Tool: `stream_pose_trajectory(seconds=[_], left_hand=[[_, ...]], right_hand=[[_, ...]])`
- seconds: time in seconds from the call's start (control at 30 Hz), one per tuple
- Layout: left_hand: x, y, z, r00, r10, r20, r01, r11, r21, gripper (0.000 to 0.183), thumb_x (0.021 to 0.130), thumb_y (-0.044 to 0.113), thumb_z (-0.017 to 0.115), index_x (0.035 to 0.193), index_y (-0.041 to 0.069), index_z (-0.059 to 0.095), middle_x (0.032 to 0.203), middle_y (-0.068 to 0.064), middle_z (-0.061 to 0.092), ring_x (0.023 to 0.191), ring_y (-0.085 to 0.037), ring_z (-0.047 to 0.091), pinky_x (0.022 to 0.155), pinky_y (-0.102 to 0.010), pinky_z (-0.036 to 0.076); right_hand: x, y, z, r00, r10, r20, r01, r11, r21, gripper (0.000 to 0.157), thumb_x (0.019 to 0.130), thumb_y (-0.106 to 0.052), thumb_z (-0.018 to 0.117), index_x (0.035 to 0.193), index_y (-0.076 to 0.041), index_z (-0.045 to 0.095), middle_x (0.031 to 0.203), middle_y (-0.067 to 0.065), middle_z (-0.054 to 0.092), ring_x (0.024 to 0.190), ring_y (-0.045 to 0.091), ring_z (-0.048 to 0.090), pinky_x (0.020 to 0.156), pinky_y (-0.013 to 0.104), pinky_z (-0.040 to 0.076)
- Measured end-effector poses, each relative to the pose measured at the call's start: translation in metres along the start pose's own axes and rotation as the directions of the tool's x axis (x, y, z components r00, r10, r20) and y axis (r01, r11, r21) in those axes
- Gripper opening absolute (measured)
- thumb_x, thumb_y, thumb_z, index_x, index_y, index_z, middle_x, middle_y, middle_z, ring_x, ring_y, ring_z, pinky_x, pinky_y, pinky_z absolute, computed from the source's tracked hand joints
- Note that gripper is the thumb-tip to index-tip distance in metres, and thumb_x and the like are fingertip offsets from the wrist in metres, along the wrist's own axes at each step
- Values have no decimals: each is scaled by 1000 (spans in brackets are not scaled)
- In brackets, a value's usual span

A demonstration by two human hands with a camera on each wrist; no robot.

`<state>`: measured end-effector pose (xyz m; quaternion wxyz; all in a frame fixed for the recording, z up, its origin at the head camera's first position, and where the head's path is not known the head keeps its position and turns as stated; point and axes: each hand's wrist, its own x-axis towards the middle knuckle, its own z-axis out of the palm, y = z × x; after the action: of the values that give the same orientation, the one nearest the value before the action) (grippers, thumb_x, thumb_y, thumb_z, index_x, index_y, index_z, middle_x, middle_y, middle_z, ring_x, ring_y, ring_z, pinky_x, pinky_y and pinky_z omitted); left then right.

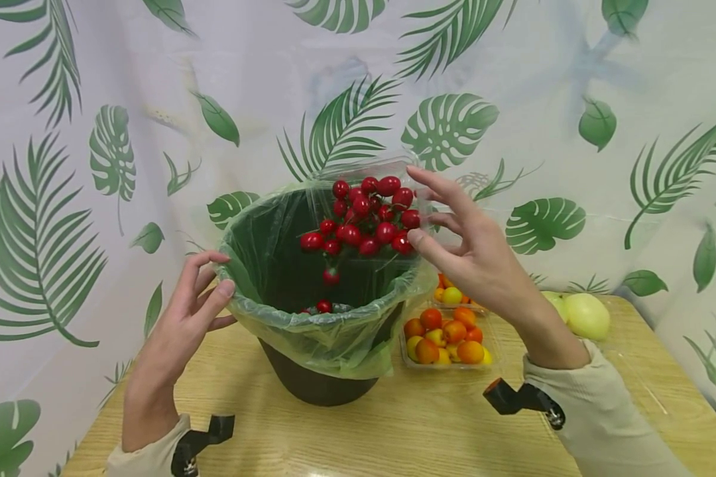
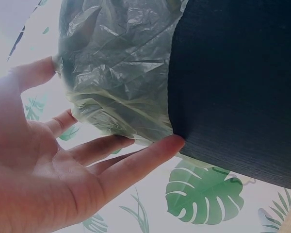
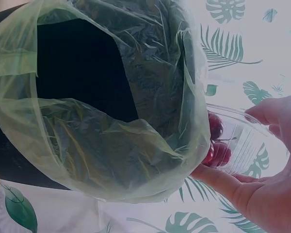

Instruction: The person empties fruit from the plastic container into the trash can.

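"Where do we see the red tomatoes?"

"We see most in a bunch over the black bin, some by the tipped clear box. One hangs lower, and a bit of red shows just inside the near rim. We can't tell if that bit is falling or lying there."

"Who has the box?"

"The right hand pinches its edge, thumb on one side, fingers on the other."

"And the left hand?"

"We see its fingers spread and loose, touching the bin's side and the green bag folded over the rim."

"What else is on the wooden table?"

"Orange and yellow fruit in another box near the bin, and a big pale green fruit past the right arm."
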<state>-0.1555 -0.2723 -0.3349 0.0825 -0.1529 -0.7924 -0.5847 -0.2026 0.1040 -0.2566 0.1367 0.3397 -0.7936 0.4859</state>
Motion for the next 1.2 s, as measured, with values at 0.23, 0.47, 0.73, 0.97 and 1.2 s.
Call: stream_pose_trajectory(seconds=[0.23,0.47,0.73,0.97,1.2], left_hand=[[0,0,0,1000,0,-3,0,1000,0,40,110,23,47,147,17,32,163,-15,24,144,-44,36,91,-53,55],[0,1,1,1000,-2,-4,2,1000,4,40,110,24,48,147,17,32,164,-14,23,144,-44,36,91,-49,56],[0,1,1,1000,0,-3,0,1000,-1,40,110,24,48,146,18,32,164,-14,23,144,-45,36,92,-63,51],[0,1,1,1000,4,-3,-4,1000,-13,40,110,23,48,146,17,32,165,-15,21,145,-46,34,93,-69,47],[0,1,1,1000,0,-4,0,1000,-13,40,110,24,48,147,17,32,165,-15,21,145,-46,34,93,-70,47]], right_hand=[[0,-4,2,999,-36,-4,35,999,-29,70,101,-7,65,158,-37,37,158,-2,40,130,36,56,81,38,59],[-1,-7,4,999,-41,-10,40,999,-34,69,100,-7,65,158,-35,39,160,-8,37,133,39,52,84,39,58],[-1,-7,7,994,-111,-1,111,994,-4,71,98,4,64,158,-27,40,163,-10,33,132,29,55,86,33,57],[-2,-10,7,991,-131,-4,131,991,-15,72,97,5,64,158,-26,40,163,-9,34,135,25,52,90,38,56],[-2,-14,8,984,-180,-13,178,981,-70,72,95,9,65,157,-22,43,159,-7,39,143,20,42,90,46,56]])
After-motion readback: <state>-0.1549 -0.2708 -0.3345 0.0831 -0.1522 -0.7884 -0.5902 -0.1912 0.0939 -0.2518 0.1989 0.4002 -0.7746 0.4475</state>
